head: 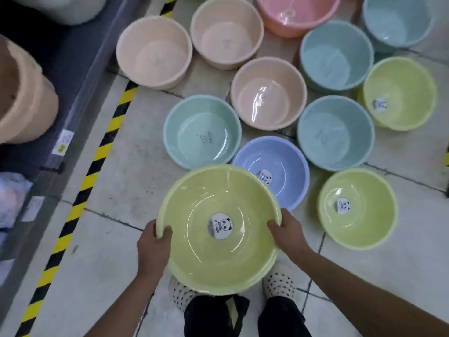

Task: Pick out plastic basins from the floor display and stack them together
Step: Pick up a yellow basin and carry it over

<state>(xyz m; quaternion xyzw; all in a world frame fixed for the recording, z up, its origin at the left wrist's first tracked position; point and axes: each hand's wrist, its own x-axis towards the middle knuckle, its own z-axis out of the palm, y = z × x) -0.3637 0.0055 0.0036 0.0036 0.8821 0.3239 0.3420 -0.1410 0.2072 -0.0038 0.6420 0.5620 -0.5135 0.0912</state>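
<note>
Both hands grip one yellow-green basin point(194, 195) by opposite sides of its rim: the left hand point(154, 242) curls over the left edge with the thumb inside, and the right hand point(288, 229) clasps the right edge the same way. In the head view, this basin is held mouth up off the tiled floor point(121, 239), above the person's spotted shoes point(279, 280), with a round panda sticker point(220, 225) in its bottom. Its far rim covers part of a blue basin point(284, 188) standing just beyond on the floor. A mint basin point(201, 132) sits to the left of the blue one, a second yellow-green basin point(357, 227) to its right, and a teal basin point(335, 132) behind that. Farther back stand a peach basin point(268, 93) and a pink basin point(297, 13) among other basins. Black-and-yellow hazard tape point(97, 154) runs along the floor beside a shelf point(73, 69) on the left.
</note>
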